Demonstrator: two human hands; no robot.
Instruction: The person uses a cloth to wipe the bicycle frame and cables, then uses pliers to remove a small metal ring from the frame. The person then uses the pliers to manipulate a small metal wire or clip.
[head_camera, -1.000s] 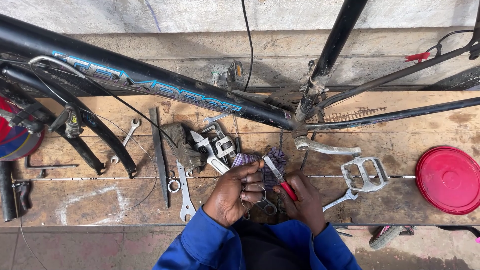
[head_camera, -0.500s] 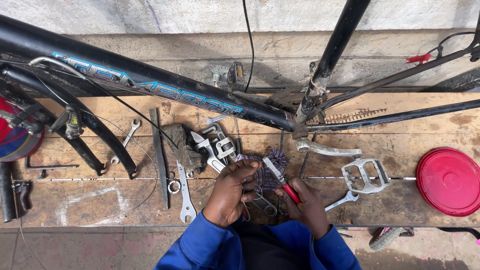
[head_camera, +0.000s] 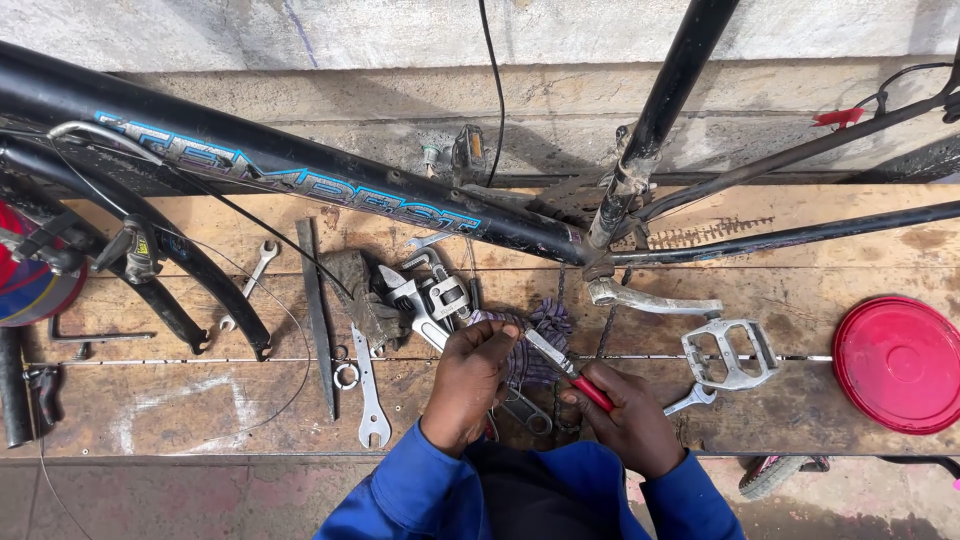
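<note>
My left hand (head_camera: 470, 385) is curled over the wooden boards, its fingertips pinched on something small near a purple rag (head_camera: 535, 345); the small part itself is too hidden to name. My right hand (head_camera: 630, 420) grips red-handled pliers (head_camera: 570, 372), whose metal jaws point up-left toward the left fingers. Both sleeves are blue. A black bicycle frame (head_camera: 300, 185) lies across the boards above the hands, with a silver crank arm (head_camera: 655, 300) and a silver pedal (head_camera: 728, 352) to the right.
Adjustable wrenches (head_camera: 430, 295) are piled left of the rag. An open-end spanner (head_camera: 368, 395), a flat file (head_camera: 317, 310), a small spanner (head_camera: 252, 275) and a ring (head_camera: 346, 376) lie further left. A red round lid (head_camera: 895, 362) sits at the right. A concrete wall (head_camera: 400, 40) backs the platform.
Both hands have stayed at the same spot by the rag, with only slight shifts of the fingers and pliers. Nothing else has moved.
</note>
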